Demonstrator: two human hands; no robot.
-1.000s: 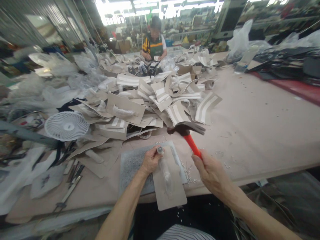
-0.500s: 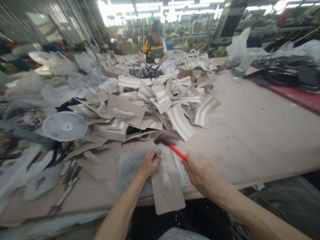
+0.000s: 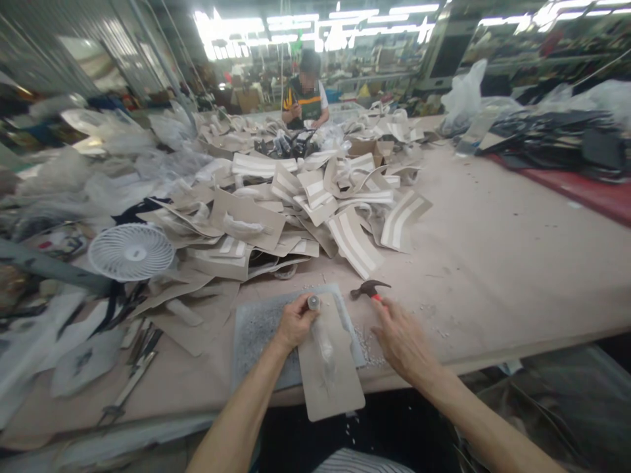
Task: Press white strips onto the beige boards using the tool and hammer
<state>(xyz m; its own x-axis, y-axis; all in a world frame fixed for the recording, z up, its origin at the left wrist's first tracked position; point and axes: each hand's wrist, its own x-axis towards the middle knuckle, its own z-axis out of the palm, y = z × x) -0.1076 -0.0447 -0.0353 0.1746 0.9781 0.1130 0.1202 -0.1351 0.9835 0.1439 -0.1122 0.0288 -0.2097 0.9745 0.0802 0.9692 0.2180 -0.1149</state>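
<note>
My left hand [image 3: 296, 323] is closed round a short metal rod with a round top [image 3: 313, 302], held upright over the upper end of a beige panel [image 3: 338, 387]. A handle wrapped in clear plastic [image 3: 324, 348] runs along the panel's middle. Under the panel's upper part lies a speckled grey board [image 3: 259, 335]; its lower end juts past the table edge. To the right, my right hand [image 3: 407, 338] is on a claw hammer [image 3: 371, 289] low at the tabletop. Its fingers lie over the red handle, mostly hidden beneath the hand.
A heap of beige panels [image 3: 246, 220] with white strips lies ahead. On the left are a white fan [image 3: 132, 252] and several tools [image 3: 131, 384]. Small white bits [image 3: 369, 351] are scattered beside the board. Across the table a person [image 3: 308, 98] works. Dark pieces [image 3: 557, 141] lie at right.
My right hand has moved the hammer from over the rod to the right and down to the tabletop, its grip looser. My left hand stays on the rod. The person opposite has raised a hand.
</note>
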